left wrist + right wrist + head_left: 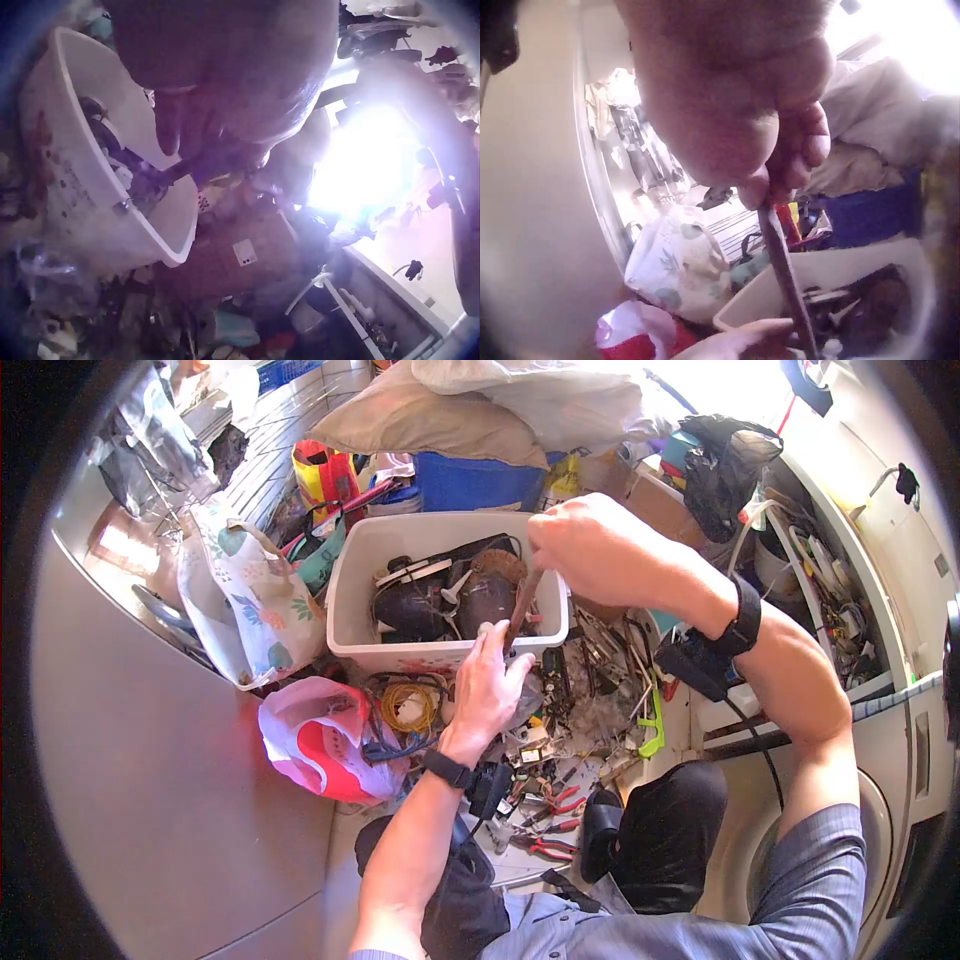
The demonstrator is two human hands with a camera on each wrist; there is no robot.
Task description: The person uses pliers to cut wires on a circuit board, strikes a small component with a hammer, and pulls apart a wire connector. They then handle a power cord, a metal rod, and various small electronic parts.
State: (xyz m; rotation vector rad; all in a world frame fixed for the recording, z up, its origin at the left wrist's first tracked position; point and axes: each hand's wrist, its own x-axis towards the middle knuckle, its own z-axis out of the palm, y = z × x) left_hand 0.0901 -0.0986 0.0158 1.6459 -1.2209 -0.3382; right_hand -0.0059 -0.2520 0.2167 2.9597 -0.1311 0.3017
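A thin brown strip (523, 610) slants over the front right of a white tub (375, 654). My right hand (615, 555) grips its upper end with curled fingers; the right wrist view shows the strip (784, 266) coming down from my fist (712, 97). At the tub's front rim, my left hand (482, 695) holds the lower part between thumb and fingers. In the left wrist view that hand (225, 67) hides some of the strip. Inside the tub lie dark rounded objects (408, 610), a rusty toothed disc (500, 566) and a white piece (457, 588).
Loose parts and cables (590, 670) cover the floor by the tub, with red-handled pliers (545, 848) near my foot. A pink-white bag (320, 740) and a patterned bag (245, 600) stand left. A washing machine (740, 800) is at right, stuffed sacks (430, 420) behind.
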